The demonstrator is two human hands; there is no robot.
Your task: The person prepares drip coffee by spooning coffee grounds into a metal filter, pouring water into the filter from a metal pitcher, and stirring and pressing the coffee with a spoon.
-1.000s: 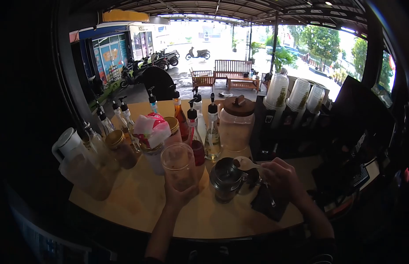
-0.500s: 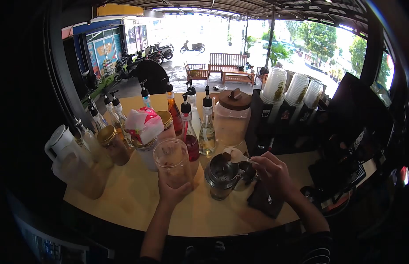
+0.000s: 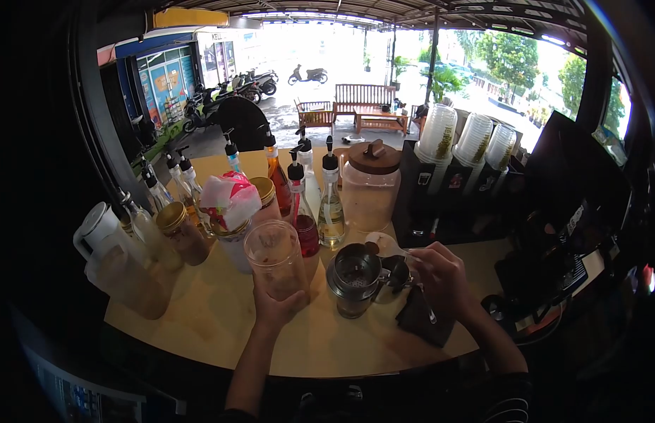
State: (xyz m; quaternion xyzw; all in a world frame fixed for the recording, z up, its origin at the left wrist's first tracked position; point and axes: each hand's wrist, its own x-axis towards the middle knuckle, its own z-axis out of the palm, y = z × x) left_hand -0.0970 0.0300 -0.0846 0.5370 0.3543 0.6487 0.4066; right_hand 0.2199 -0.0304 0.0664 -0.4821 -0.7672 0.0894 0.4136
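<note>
My left hand [image 3: 279, 309] is wrapped round the lower part of a clear, open-topped jar [image 3: 274, 257], tilted slightly on the counter; its contents are hard to make out. Pinched in my right hand [image 3: 440, 271] is a pale plastic scoop [image 3: 388, 244], with a dark brown patch at its tip. It hovers at the back right rim of a metal drip coffee filter [image 3: 357, 269]. The filter is open at the top and sits on a small glass [image 3: 352, 307]. Beside it stands a small metal cup [image 3: 394, 271], partly hidden.
Several pump bottles [image 3: 332, 204] and gold-lidded jars [image 3: 173, 215] line the back left, near a white-lidded pitcher [image 3: 108, 236]. Behind the filter stands a wooden-lidded jar [image 3: 372, 190]. Stacked plastic cups [image 3: 438, 134] fill a black holder. A dark cloth [image 3: 419, 321] with a metal spoon lies right of the filter.
The scoop has moved slightly right, from over the filter to its rim, and its dark load looks smaller. My left hand and the jar stay almost where they were.
</note>
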